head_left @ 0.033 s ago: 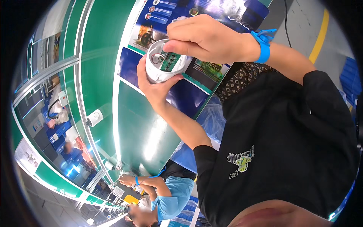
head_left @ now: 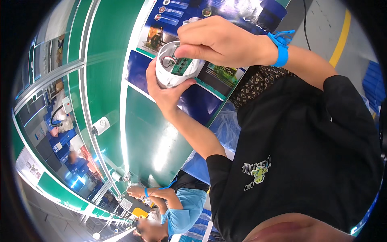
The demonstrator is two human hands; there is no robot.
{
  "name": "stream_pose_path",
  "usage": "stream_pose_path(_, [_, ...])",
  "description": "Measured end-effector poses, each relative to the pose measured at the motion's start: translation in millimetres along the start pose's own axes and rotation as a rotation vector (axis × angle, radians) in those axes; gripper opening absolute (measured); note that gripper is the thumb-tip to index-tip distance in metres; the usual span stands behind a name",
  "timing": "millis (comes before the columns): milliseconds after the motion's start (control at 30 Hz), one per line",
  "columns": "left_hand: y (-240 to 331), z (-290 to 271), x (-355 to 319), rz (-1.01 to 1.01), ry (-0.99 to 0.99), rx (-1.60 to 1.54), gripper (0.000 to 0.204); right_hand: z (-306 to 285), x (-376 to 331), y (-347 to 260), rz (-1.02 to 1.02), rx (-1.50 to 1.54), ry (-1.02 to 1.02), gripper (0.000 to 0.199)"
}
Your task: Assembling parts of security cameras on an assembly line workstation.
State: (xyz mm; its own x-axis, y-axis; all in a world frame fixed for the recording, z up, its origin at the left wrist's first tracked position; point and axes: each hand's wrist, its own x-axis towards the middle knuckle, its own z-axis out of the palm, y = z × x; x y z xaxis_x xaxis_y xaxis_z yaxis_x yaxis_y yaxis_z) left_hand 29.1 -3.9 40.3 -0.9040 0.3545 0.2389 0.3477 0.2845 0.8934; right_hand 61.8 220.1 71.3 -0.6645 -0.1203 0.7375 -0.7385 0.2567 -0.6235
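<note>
A white round housing [head_left: 164, 76], its mouth facing up, is gripped by my left hand [head_left: 164, 93], with the fingers on the far side and the thumb on the near side. Inside the housing stands a green circuit board [head_left: 181, 67] carrying small dark parts, with thin wires [head_left: 167, 61] looped beside it. My right hand [head_left: 219, 42], a blue wrist strap [head_left: 282, 49] behind it, is closed over the rim. Its thumb reaches into the mouth by the board's upper end; the curled fingers hide whatever is pinched there.
Blue printed sheets [head_left: 139, 69] lie on the green table [head_left: 147, 121] under my hands. A white camera-like device [head_left: 100, 126] stands by the table's rail. Further left along the bench, a co-worker in a light blue top [head_left: 187, 207] works. A clear plastic liner [head_left: 225, 126] hangs beside my lap.
</note>
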Motion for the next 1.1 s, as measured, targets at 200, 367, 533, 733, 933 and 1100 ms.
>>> stream_pose_path(200, [-4.5,-1.4,-1.4,-0.023,-0.020,0.031,0.099,-12.1,1.7,-5.8,0.262,0.238,-0.323,0.023])
stream_pose_path(367, [-0.9,3.0,1.1,-0.039,-0.045,0.010,0.099,-30.6,14.4,9.3,0.276,0.319,-0.527,0.022])
stream_pose_path(533, [0.8,7.2,3.5,0.047,-0.065,0.066,0.097,-37.4,11.0,38.0,0.143,0.029,-0.536,0.078])
stream_pose_path(733, [5.3,7.5,1.3,0.036,-0.048,0.066,0.094,-27.0,14.1,36.9,0.577,0.352,-0.791,0.075])
stream_pose_path(933, [4.8,8.4,3.5,0.090,-0.060,0.047,0.093,-22.9,7.8,39.3,0.593,0.482,-0.710,0.073])
stream_pose_path(1100, [1.7,7.4,2.5,0.078,-0.060,0.027,0.093,-20.6,8.5,38.8,0.626,0.520,-0.671,0.072])
